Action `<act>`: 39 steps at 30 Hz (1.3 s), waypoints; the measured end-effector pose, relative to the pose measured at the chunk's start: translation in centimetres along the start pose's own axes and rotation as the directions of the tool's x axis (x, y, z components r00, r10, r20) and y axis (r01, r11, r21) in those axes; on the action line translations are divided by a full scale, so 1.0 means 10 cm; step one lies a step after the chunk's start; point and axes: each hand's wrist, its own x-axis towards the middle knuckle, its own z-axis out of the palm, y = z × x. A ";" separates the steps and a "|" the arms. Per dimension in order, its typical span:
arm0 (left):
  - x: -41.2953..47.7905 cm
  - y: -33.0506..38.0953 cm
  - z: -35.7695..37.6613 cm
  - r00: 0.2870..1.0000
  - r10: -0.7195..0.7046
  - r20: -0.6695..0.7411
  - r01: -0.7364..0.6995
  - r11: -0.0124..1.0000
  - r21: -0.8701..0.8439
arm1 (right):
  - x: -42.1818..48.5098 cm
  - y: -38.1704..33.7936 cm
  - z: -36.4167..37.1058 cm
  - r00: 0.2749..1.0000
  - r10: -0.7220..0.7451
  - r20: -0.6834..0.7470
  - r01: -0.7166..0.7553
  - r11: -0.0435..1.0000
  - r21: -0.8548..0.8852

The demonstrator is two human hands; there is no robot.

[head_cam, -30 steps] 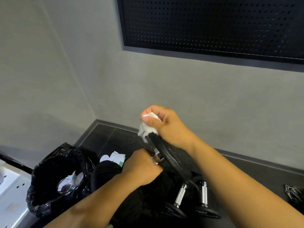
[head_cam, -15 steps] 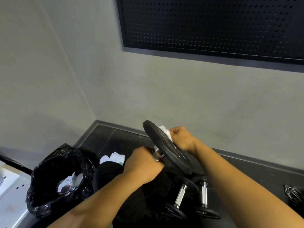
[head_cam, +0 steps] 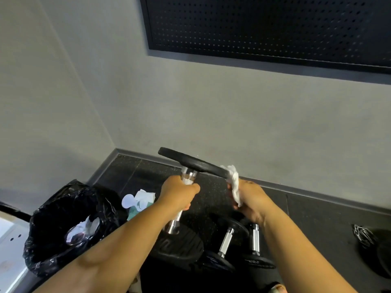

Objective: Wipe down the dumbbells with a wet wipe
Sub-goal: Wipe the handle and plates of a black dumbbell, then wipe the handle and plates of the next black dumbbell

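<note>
Grips the dumbbell [head_cam: 187, 179] by its bar in the curled left hand [head_cam: 179, 193], swings it from tilted to near upright above the floor [head_cam: 131, 172], and slides the wet wipe [head_cam: 233, 182], pinched in the right hand [head_cam: 249, 199], off the top plate [head_cam: 196, 162] face to its right rim: probably edge next.

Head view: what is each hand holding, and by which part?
Left hand grips the raised dumbbell by its chrome handle, below the top plate. Right hand holds the wet wipe bunched, pressed against that plate's rim.
</note>
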 end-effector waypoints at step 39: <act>2.01 -1.88 1.03 0.904 -0.358 0.234 0.396 0.908 -0.140 | 2.01 1.86 0.96 0.949 0.314 0.010 -0.313 0.942 0.123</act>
